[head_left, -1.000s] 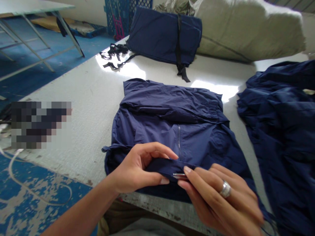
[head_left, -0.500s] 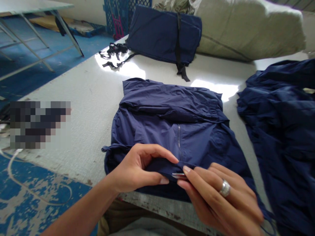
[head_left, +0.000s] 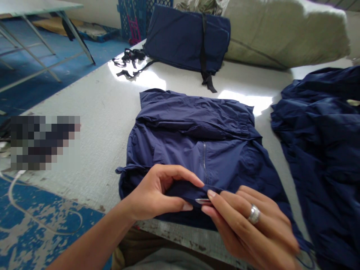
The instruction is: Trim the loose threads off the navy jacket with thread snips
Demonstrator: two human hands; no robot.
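Note:
A navy blue garment [head_left: 180,150] with a short zipper [head_left: 204,157] lies on the pale table in front of me. My left hand [head_left: 157,191] pinches its near edge, thumb below and index finger above the fold. Fingers of my right hand [head_left: 247,217], which wears a silver ring [head_left: 254,214], close on a small pointed metal tool [head_left: 201,201]. The tool's tip points left, at the fabric between my two hands. Most of the tool is hidden inside my right hand, so its kind is unclear.
More navy garments [head_left: 323,142] are heaped at the right. A strapped navy bundle [head_left: 182,41] and a big pale sack [head_left: 281,33] stand at the back, with black straps [head_left: 132,56] to the left. A pixelated object [head_left: 47,142] and white cable [head_left: 12,195] are at the left edge.
My right hand and the metal tool have shifted very slightly left. My left hand and the garment look the same.

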